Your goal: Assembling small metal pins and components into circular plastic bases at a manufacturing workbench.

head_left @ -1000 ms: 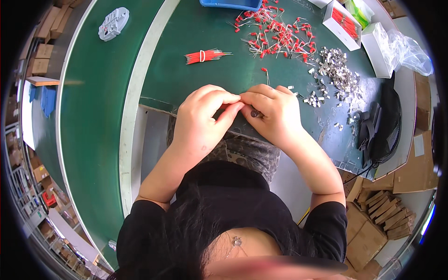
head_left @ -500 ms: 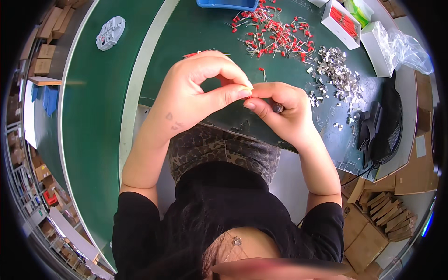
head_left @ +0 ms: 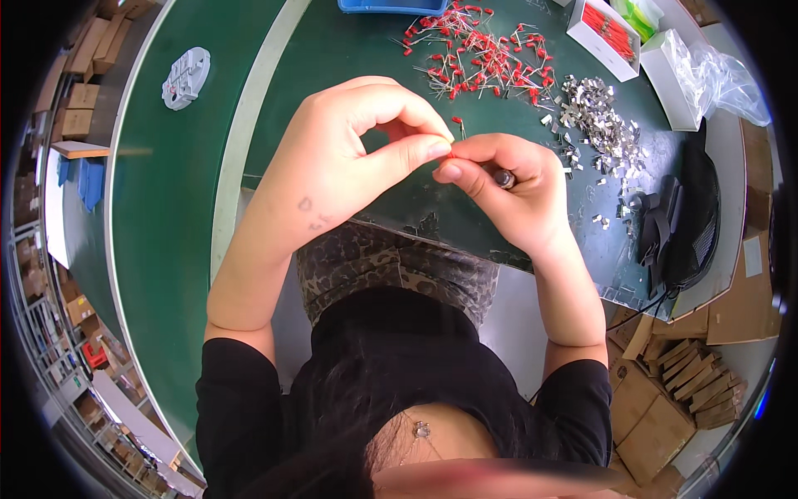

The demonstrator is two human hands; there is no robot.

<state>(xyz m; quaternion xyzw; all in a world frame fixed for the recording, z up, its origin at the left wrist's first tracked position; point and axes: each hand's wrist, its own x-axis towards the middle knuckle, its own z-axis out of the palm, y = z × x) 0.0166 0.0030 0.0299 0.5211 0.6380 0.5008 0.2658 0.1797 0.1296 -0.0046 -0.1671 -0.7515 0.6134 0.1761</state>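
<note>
My left hand point(head_left: 357, 150) is closed, with thumb and forefinger pinching a small red part point(head_left: 451, 153) that is mostly hidden. My right hand point(head_left: 519, 183) meets it there, its thumb and forefinger closed at the same part. Tucked in the right hand's curled fingers is a dark tool with a rounded end point(head_left: 504, 178); its kind does not show. Just beyond the fingertips stands or lies one red LED point(head_left: 458, 122) with thin metal legs. Farther off on the green table point(head_left: 332, 50) spreads a heap of similar red LEDs point(head_left: 478, 62).
Right of the LEDs lies a pile of small silver metal pieces point(head_left: 603, 125). A white box of red wires point(head_left: 603, 37), a clear plastic bag point(head_left: 723, 75) and a black bag point(head_left: 697, 216) line the right side. A blue tray point(head_left: 392, 7) sits at the far edge; a grey plastic part point(head_left: 185, 79) lies left.
Both hands have shifted slightly, the right one a little to the right and away from me. The fingertips stay together at the red part. The view has tilted slightly.
</note>
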